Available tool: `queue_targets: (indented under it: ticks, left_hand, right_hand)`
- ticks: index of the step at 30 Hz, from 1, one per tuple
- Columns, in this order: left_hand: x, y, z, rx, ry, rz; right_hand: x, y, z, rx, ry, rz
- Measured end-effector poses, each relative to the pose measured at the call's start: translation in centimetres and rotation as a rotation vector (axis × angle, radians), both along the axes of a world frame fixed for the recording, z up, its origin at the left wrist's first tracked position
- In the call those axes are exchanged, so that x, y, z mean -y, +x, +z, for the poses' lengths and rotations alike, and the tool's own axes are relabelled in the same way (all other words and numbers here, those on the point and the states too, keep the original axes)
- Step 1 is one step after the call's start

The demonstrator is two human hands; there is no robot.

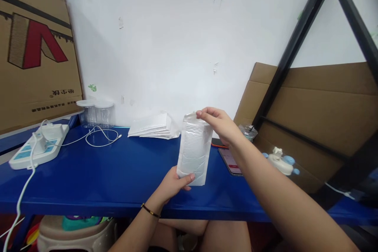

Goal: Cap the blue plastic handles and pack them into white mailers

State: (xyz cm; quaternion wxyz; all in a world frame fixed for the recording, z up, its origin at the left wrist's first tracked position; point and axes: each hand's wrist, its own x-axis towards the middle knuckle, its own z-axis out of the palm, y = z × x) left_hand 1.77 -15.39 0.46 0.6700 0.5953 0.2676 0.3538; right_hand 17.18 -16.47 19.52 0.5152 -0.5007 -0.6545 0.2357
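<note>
A white padded envelope (195, 149) is held upright above the blue table, its surface creased and slightly shiny. Around its lower left corner my left hand (175, 183) is closed, thumb across the front and fingers behind. At the top edge, my right hand (217, 122) pinches the envelope's upper right part between thumb and fingers. What is inside the envelope, if anything, cannot be seen. Behind it to the left lies a stack of similar white envelopes (153, 126).
The blue table (118, 173) meets a white wall. On the left are a power strip (44, 145), a white cable (100, 141), two clear jars (103, 114) and a large carton (38, 51). Phones (228, 161) lie right, near a black metal frame (283, 63) and cardboard (325, 106).
</note>
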Motion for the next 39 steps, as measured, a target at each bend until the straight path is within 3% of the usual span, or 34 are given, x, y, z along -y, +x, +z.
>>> queue_targets:
  ticks: [5, 9, 12, 15, 19, 23, 26, 30, 35, 39]
  left_hand:
    - [0.8, 0.0, 0.0, 0.001, -0.064, -0.025]
    - [1.6, -0.8, -0.6, 0.003, -0.15, -0.138]
    - [1.9, -2.5, -1.4, 0.028, -0.255, -0.25]
    - [1.8, -5.0, -1.8, 0.063, -0.323, -0.281]
    - [1.1, -7.9, -1.4, 0.086, -0.335, -0.206]
    - [0.6, -9.2, -0.7, 0.021, -0.369, -0.261]
    - [-0.2, -9.4, 0.5, -0.044, -0.389, -0.284]
    - [-2.5, -9.3, 2.0, -0.169, -0.38, -0.165]
    - [-5.7, -8.8, 2.5, -0.267, -0.275, -0.006]
    - [-7.5, -8.1, 3.4, -0.288, -0.33, -0.121]
  right_hand:
    - [0.3, 1.8, 0.4, 0.066, 0.11, 0.062]
    - [1.1, 3.0, -0.7, -0.008, 0.135, 0.187]
    - [2.5, 3.7, -2.3, -0.032, 0.106, 0.373]
    - [3.9, 3.8, -4.5, 0.085, 0.043, 0.505]
    - [4.3, 3.7, -7.8, 0.225, 0.043, 0.503]
    - [3.9, 3.9, -10.7, 0.19, 0.064, 0.522]
    - [4.0, 4.2, -11.9, 0.2, -0.003, 0.57]
    - [3.9, 4.8, -13.0, 0.287, -0.026, 0.501]
    - [3.5, 5.8, -14.4, 0.382, -0.003, 0.424]
    - [2.9, 7.1, -15.5, 0.28, -0.118, 0.189]
